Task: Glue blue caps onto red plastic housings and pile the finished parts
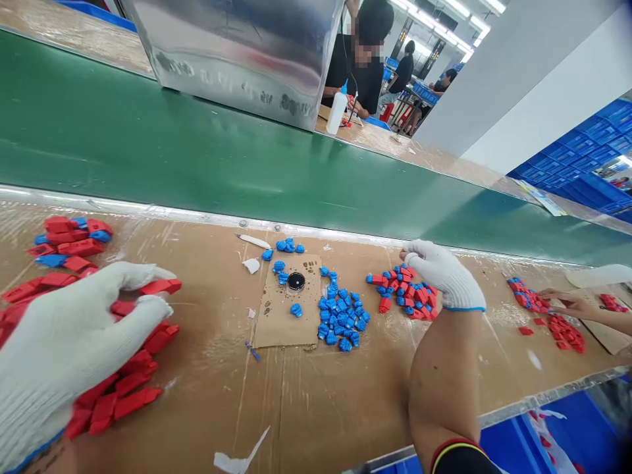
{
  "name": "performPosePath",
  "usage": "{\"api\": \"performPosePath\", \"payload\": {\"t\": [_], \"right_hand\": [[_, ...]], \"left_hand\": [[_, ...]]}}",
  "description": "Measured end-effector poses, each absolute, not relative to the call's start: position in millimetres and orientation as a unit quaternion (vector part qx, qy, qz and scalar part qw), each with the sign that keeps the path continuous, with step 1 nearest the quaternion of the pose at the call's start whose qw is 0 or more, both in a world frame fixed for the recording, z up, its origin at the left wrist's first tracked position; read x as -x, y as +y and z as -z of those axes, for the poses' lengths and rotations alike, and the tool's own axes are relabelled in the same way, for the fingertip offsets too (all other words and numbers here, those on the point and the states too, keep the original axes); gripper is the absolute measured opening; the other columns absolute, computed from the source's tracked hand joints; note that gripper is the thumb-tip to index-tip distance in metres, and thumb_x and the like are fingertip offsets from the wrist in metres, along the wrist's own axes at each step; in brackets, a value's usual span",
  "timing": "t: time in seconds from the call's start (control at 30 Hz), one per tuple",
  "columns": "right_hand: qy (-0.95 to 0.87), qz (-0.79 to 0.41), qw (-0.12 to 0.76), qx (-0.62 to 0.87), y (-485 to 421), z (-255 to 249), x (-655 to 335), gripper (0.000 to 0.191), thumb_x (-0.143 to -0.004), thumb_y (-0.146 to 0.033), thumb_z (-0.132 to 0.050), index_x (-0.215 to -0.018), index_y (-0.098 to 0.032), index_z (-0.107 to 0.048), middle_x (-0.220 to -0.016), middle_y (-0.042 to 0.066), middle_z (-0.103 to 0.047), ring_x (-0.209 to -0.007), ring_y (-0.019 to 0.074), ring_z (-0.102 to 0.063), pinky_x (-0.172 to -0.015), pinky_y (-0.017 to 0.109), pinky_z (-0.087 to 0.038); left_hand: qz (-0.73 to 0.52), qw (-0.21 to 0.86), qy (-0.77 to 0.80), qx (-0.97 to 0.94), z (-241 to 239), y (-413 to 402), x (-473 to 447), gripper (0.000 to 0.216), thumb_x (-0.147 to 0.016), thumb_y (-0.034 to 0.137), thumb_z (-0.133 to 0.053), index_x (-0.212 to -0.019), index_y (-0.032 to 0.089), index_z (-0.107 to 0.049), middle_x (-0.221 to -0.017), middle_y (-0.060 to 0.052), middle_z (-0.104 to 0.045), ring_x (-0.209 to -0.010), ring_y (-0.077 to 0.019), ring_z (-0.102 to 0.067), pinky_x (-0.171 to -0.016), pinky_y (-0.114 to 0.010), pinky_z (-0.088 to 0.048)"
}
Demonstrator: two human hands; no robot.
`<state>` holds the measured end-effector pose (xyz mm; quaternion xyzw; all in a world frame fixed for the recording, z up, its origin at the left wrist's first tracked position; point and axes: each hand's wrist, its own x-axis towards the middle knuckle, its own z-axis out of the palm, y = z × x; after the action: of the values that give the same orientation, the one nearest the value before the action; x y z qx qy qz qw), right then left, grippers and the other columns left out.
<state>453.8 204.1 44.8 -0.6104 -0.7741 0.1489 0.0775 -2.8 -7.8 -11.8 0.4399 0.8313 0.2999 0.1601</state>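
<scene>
Red and blue pieces (79,247) form a small pile at the far left of the bench (207,388); nearer, a heap of red blocks (135,382) lies partly beneath the left hand (93,322), which wears a white glove; its grip is closed on one red block (166,286), held between thumb and fingertips over the heap; to the right, a white pen (253,241) lies near the bench's far edge; next, a cardboard sheet (276,326) carries a round black dish (296,282), with loose blue caps (340,316) about it and most of them grouped along its right side; farther right, a mixed pile (412,296) of red and blue pieces sits just beside the gloved right hand (438,268); its fingertips are partly hidden, so its grip cannot be determined; at far right, another person's bare hand (573,305) is beside a further pile (526,296).
</scene>
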Motion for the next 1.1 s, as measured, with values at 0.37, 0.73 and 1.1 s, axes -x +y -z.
{"api": "performPosePath", "payload": {"t": [0.37,0.73,1.1], "right_hand": [[-0.860,-0.127,-0.116,0.480,192,-7,-337,0.008,-0.084,-0.026,-0.058,-0.077,-0.023,-0.057,-0.082,0.003,-0.063,-0.070,0.0177,-0.047,-0.065,0.033,-0.024],[-0.904,-0.175,-0.047,0.388,202,0,-349,0.010,-0.076,-0.013,-0.053,-0.079,-0.022,-0.053,-0.084,0.001,-0.059,-0.079,0.0179,-0.049,-0.073,0.033,-0.034],[-0.823,-0.393,0.273,0.308,175,-2,-322,0.006,-0.083,-0.024,-0.069,-0.087,-0.024,-0.065,-0.088,0.001,-0.067,-0.082,0.0183,-0.061,-0.075,0.036,-0.052]], "left_hand": [[-0.612,0.485,0.538,-0.316,21,9,-83,0.045,-0.076,0.021,-0.088,-0.079,0.023,-0.043,-0.094,0.000,-0.082,-0.075,-0.0155,-0.074,-0.073,-0.029,-0.056],[-0.650,0.462,0.514,-0.315,23,16,-92,0.032,-0.082,0.022,-0.083,-0.084,0.022,-0.051,-0.088,-0.002,-0.080,-0.067,-0.0131,-0.070,-0.060,-0.025,-0.056],[-0.653,0.482,0.499,-0.303,30,21,-95,0.021,-0.088,0.027,-0.079,-0.096,0.020,-0.061,-0.074,0.003,-0.061,-0.061,-0.0093,-0.060,-0.058,-0.023,-0.054]]}}
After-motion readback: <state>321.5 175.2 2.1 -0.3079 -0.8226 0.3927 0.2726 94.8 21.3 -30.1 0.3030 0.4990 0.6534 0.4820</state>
